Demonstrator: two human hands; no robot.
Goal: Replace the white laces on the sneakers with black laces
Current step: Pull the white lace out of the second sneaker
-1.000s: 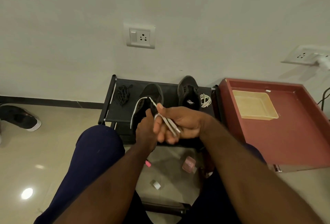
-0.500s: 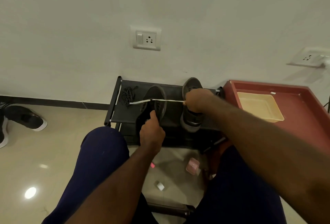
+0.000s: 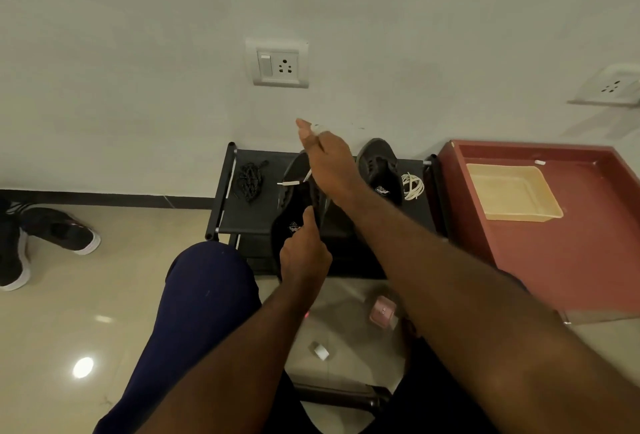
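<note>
A black sneaker (image 3: 294, 205) stands tilted on the black rack (image 3: 242, 215), and my left hand (image 3: 304, 253) grips its heel end. My right hand (image 3: 329, 160) is raised above the sneaker and pinches the white lace (image 3: 294, 183), whose free tip pokes out to the left over the shoe. A second black sneaker (image 3: 379, 170) lies on the rack to the right, beside a coiled white lace (image 3: 412, 186). At the rack's left end sits a bundle of black laces (image 3: 249, 179).
A red tray-like box (image 3: 554, 260) holding a beige tray (image 3: 512, 191) stands at the right. Black shoes with white soles (image 3: 59, 233) lie on the floor at the left. Small items, a pink one (image 3: 382, 310) and a white one (image 3: 320, 350), lie on the tiles between my knees.
My right hand drew the white lace out to the right, then swung up and back left above the sneaker. The lace now hangs short, with its tip free. My left hand stayed on the shoe.
</note>
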